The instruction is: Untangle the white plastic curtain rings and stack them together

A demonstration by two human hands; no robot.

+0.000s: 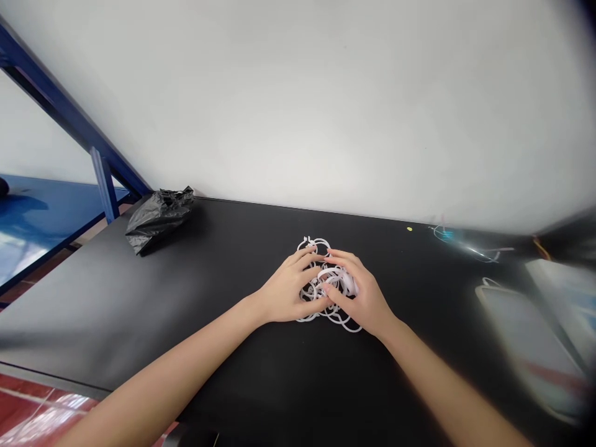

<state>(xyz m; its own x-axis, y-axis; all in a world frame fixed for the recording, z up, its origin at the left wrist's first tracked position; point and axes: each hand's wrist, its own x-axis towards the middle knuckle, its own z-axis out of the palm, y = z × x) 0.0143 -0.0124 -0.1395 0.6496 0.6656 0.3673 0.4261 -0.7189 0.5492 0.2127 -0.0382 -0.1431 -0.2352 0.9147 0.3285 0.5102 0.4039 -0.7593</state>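
Observation:
A tangled pile of thin white plastic loops (321, 245) lies on the black table (223, 310), near the middle. My left hand (288, 288) rests on the pile's left side, fingers curled over the loops. From the right, my right hand (361, 292) covers the pile and its fingers pinch some of the loops. The two hands meet over the middle of the pile and hide most of it.
A crumpled black plastic bag (158, 217) sits at the table's far left corner. A white wall runs behind the table. Blurred white flat objects (526, 341) and thin cables (465, 245) lie at the right. A blue metal frame (69, 121) stands at left.

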